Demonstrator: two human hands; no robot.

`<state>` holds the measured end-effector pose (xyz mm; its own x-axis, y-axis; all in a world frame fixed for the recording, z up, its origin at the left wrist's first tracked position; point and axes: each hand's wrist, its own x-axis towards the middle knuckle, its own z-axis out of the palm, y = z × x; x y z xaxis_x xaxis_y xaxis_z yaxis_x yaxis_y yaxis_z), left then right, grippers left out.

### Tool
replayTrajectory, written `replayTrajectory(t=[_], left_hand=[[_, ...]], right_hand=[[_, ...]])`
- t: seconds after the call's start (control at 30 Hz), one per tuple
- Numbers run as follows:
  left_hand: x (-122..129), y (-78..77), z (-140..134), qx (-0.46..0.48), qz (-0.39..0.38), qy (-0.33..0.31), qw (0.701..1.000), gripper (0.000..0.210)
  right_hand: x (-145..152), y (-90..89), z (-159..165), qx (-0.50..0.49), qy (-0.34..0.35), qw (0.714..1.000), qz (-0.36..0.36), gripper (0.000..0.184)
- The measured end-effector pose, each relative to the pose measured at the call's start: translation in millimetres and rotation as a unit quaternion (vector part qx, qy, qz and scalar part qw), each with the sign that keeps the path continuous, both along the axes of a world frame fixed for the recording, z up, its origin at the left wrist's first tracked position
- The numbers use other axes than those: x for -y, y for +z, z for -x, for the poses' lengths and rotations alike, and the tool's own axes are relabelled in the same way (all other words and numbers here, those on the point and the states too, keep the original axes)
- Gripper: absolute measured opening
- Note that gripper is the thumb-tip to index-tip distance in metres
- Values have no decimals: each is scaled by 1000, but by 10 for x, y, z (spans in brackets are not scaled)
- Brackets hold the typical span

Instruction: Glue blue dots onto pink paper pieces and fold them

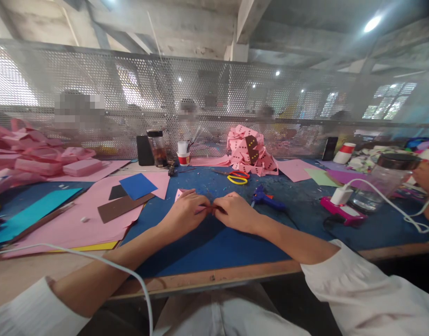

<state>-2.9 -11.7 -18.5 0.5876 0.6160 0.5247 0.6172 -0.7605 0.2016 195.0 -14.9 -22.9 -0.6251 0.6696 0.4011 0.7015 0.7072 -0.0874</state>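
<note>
My left hand (pixel 186 210) is closed around a small folded piece of pink paper (pixel 178 193) with dark dots, part of which shows above the knuckles. My right hand (pixel 235 212) is closed in a pinch, its fingertips meeting the left ones over the blue table mat (pixel 186 254). What the right fingers hold is hidden. Just right of the hands lies a blue glue gun (pixel 268 199). Beyond them are scissors (pixel 237 179) with red and yellow handles. A pile of dotted pink paper pieces (pixel 240 149), one of them brown, stands farther back.
At left, blue card (pixel 137 186) and brown card (pixel 120 211) lie on pink sheets (pixel 78 226), near heaped pink pieces (pixel 36 158). A jar (pixel 160 151) and perforated screen (pixel 207 79) are behind. At right are a pink power strip (pixel 343 213), bottle (pixel 378 182) and another person's hand (pixel 427 177).
</note>
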Motion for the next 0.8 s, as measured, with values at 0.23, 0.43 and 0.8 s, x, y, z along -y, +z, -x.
replayTrajectory(t=[0.23,0.43,0.8], left_hand=[[-4,-12,6,3,-1,-7,1000,11],[-6,-5,1,0,-6,-6,1000,11],[-17,-17,3,-3,1,-4,1000,11]], right_hand=[[7,8,6,8,-5,1000,1,14],[17,19,9,14,-8,1000,3,13],[7,3,5,18,-6,1000,-9,13]])
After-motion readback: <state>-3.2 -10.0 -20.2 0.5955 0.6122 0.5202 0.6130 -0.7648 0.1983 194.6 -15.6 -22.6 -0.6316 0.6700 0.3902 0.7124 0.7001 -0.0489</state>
